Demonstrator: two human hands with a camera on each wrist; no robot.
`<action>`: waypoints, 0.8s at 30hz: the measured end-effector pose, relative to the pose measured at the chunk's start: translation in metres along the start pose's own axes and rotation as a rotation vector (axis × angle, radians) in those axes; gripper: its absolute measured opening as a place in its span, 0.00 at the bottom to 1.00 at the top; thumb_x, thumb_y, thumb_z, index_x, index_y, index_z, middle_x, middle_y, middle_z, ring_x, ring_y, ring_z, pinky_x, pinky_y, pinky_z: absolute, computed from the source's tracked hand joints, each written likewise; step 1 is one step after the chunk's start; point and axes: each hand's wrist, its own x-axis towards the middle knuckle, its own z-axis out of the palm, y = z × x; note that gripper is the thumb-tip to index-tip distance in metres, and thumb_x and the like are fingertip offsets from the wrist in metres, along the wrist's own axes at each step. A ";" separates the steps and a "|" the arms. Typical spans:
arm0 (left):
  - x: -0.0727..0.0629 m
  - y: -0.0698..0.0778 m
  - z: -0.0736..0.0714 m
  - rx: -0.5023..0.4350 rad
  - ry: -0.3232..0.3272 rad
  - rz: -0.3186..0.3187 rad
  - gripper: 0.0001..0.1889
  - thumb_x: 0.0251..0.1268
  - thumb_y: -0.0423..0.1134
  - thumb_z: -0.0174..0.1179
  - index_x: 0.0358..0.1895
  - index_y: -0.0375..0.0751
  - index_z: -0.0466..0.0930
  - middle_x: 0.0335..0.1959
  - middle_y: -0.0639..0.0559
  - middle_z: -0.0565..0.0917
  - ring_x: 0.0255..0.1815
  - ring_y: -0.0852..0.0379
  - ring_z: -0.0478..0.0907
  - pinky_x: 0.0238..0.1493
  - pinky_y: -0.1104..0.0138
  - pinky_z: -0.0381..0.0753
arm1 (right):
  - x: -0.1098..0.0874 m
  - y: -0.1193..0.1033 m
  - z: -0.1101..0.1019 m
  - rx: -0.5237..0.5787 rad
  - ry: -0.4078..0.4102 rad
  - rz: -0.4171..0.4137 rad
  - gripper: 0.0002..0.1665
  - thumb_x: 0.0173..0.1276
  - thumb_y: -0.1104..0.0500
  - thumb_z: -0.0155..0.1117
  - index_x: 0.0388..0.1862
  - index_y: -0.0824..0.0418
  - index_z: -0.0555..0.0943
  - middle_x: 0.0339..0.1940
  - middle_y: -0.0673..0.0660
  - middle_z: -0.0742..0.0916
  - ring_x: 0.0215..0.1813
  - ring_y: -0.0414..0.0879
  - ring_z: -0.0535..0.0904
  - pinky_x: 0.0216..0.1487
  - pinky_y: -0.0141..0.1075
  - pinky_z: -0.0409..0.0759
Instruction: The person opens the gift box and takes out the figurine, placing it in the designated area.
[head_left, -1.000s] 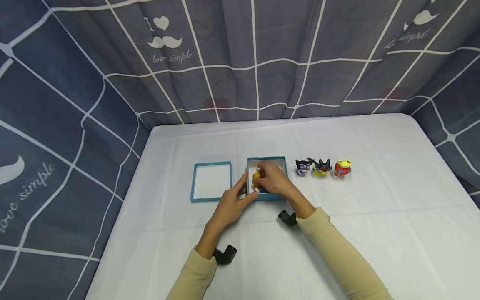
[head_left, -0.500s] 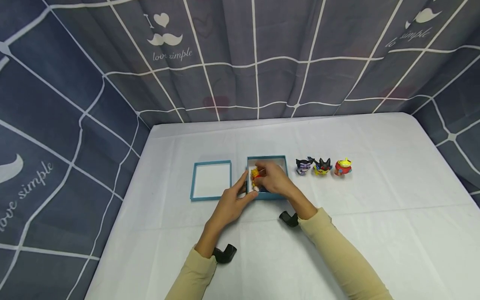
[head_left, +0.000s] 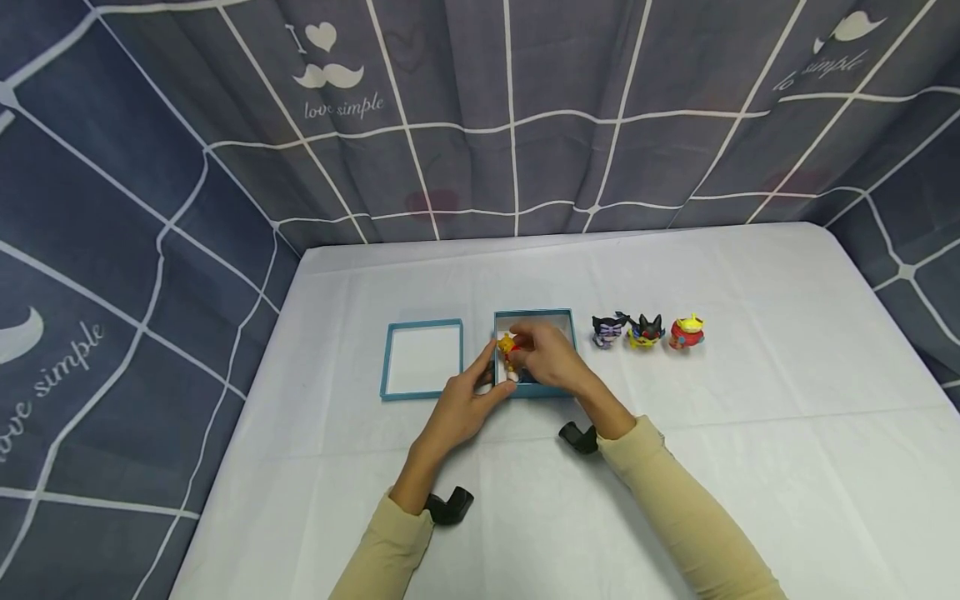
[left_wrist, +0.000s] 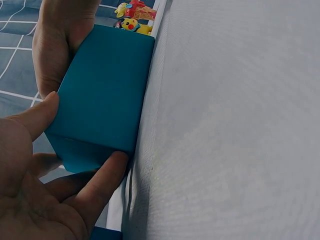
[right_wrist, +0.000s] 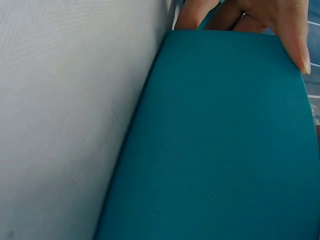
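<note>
A teal box [head_left: 543,391] with a pale inside stands in the middle of the table, its top uncovered. My left hand [head_left: 459,410] holds its left front corner, the thumb at the front rim and the fingers along the left side; the left wrist view shows them against the teal wall [left_wrist: 107,85]. Reaching inside the box, my right hand [head_left: 553,358] pinches a yellow bear figurine [head_left: 506,342] with a red top, near the left wall. Something dark lies under that hand, mostly hidden. From the right wrist, the box's front wall [right_wrist: 210,135] blocks the figurine.
A teal-edged box lid [head_left: 422,360] lies left of the box, white inside up. Lined up to the right are a black-and-purple figurine [head_left: 607,332], a black-eared yellow figurine [head_left: 645,333] and a red figurine with a yellow top [head_left: 686,334]. A grey checked curtain [head_left: 465,167] hangs behind the table.
The yellow bear figurine has shifted slightly left and up toward the box's left wall, and more of it shows beside my right fingers. My left hand stays at the corner.
</note>
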 end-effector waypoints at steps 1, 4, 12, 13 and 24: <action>0.000 0.000 0.000 0.000 0.000 0.002 0.40 0.69 0.57 0.60 0.79 0.55 0.53 0.65 0.36 0.73 0.63 0.49 0.75 0.61 0.52 0.74 | 0.000 0.000 0.000 0.002 -0.004 -0.005 0.25 0.70 0.69 0.61 0.64 0.76 0.72 0.51 0.68 0.84 0.52 0.58 0.81 0.51 0.46 0.80; 0.000 0.000 -0.001 -0.005 -0.004 0.001 0.39 0.69 0.56 0.60 0.79 0.55 0.53 0.64 0.36 0.74 0.62 0.49 0.76 0.60 0.53 0.75 | 0.000 -0.001 -0.001 0.017 -0.016 -0.023 0.26 0.69 0.69 0.62 0.64 0.77 0.72 0.51 0.68 0.84 0.52 0.58 0.81 0.50 0.46 0.81; 0.000 0.001 -0.002 -0.015 -0.007 -0.007 0.39 0.69 0.56 0.60 0.79 0.55 0.54 0.64 0.38 0.75 0.61 0.51 0.77 0.58 0.54 0.76 | 0.000 -0.003 -0.003 0.063 -0.033 -0.035 0.28 0.67 0.71 0.63 0.65 0.76 0.72 0.52 0.68 0.83 0.52 0.60 0.81 0.50 0.46 0.81; 0.001 0.001 -0.002 -0.016 -0.009 -0.004 0.39 0.69 0.56 0.60 0.79 0.55 0.54 0.63 0.38 0.75 0.61 0.52 0.77 0.58 0.54 0.76 | 0.000 -0.003 -0.004 0.063 -0.034 -0.035 0.28 0.67 0.71 0.63 0.65 0.76 0.72 0.51 0.68 0.83 0.51 0.59 0.81 0.51 0.47 0.81; 0.002 0.003 -0.003 -0.036 -0.020 0.002 0.39 0.70 0.55 0.60 0.79 0.54 0.53 0.63 0.39 0.76 0.60 0.53 0.77 0.56 0.56 0.78 | 0.000 -0.004 -0.005 0.168 0.028 -0.016 0.26 0.66 0.69 0.63 0.63 0.71 0.75 0.52 0.65 0.82 0.53 0.57 0.79 0.49 0.45 0.80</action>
